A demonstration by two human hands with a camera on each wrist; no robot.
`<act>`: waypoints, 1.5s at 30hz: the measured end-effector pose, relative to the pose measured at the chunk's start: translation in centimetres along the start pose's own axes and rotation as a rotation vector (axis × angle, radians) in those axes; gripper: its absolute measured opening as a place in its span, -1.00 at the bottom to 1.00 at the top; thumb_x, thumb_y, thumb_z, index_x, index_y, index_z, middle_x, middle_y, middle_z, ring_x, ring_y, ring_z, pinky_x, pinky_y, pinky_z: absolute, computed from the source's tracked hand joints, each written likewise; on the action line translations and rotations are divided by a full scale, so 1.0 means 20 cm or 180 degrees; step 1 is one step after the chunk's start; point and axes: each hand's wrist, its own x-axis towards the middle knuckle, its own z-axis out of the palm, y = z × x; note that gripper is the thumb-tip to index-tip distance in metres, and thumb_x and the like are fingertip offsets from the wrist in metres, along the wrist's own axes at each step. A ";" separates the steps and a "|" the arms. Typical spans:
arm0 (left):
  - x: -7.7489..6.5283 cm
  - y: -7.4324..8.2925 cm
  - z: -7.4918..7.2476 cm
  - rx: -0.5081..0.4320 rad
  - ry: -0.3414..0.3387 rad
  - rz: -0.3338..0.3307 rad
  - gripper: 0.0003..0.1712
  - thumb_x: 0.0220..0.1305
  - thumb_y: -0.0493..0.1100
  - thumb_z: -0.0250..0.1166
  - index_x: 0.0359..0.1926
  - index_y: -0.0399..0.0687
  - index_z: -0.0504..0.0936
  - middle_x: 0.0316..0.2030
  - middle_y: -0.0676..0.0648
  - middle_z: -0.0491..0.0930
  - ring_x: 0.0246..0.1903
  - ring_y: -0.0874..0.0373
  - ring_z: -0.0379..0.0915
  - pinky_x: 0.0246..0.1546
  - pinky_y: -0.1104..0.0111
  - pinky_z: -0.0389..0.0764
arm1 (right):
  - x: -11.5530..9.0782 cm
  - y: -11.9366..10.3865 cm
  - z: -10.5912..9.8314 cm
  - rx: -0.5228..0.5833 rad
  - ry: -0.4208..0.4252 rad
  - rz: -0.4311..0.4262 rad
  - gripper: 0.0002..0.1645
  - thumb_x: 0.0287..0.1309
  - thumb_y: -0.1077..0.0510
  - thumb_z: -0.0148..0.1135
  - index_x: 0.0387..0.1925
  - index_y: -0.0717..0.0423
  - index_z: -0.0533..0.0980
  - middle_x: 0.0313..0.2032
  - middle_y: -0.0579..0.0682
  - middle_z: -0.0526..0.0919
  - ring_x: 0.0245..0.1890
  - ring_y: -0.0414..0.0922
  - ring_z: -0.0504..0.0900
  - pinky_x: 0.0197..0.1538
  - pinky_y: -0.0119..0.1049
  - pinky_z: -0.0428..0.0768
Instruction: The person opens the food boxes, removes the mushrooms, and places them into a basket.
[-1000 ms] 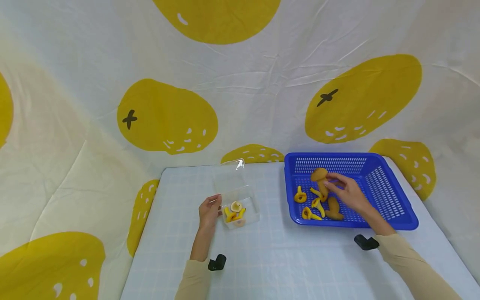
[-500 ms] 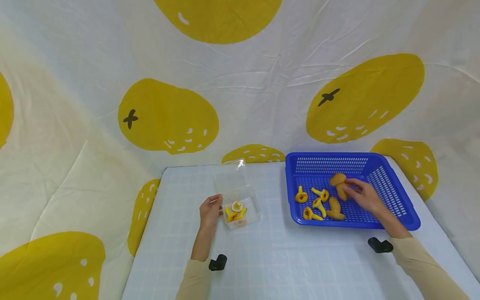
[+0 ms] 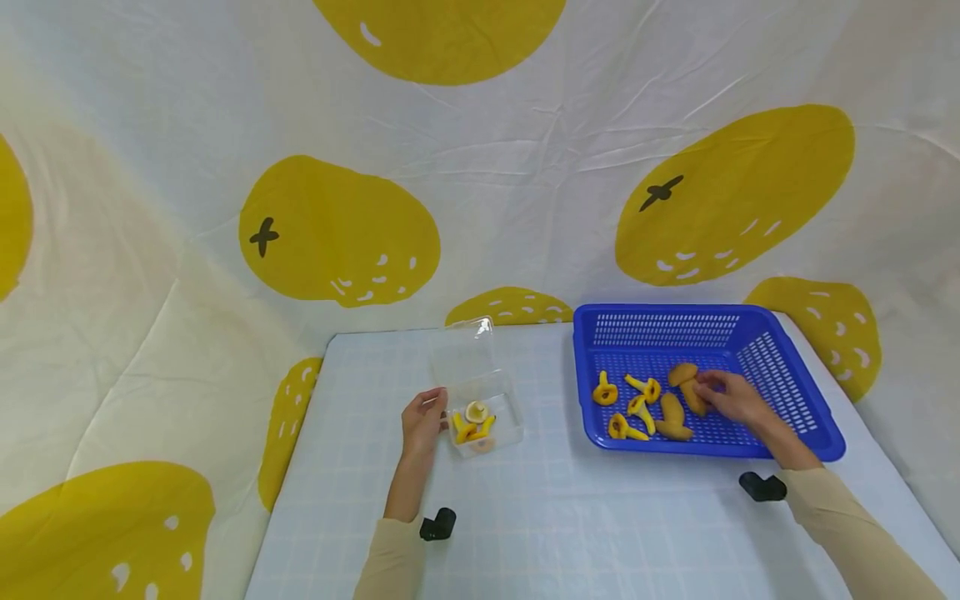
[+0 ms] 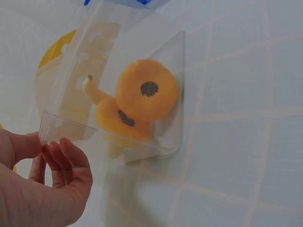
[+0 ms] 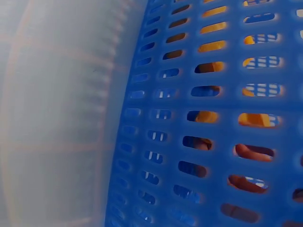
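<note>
My left hand pinches the left edge of a clear plastic box, thumb on one side and fingers on the other. Inside lie a pale mushroom and yellow chanterelles; through the box wall the left wrist view shows a round orange cap. Low in the blue basket, my right hand holds a brown thick-stemmed mushroom by its stem. A second brown mushroom lies in front of it. In the right wrist view the basket wall mostly hides that hand.
Several yellow chanterelles lie in the basket's left half. Behind the box its clear lid stands raised. A light checked cloth covers the table, and a fruit-print curtain hangs at the back.
The right hand has carried the brown mushroom rightward and down, away from the chanterelles, to the basket's middle. My left hand stays on the box.
</note>
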 end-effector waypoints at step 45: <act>0.00 0.00 -0.01 0.0008 -0.0027 0.0041 -0.68 0.48 -0.15 0.28 0.09 -0.31 0.62 0.05 -0.40 0.62 -0.26 -0.05 0.51 -0.43 0.49 0.56 | -0.06 -0.56 0.10 -0.0159 0.0471 -0.0946 -0.80 0.40 0.21 0.28 -0.15 0.33 0.59 -0.28 0.19 0.69 -0.30 0.03 0.62 -0.30 -0.40 0.57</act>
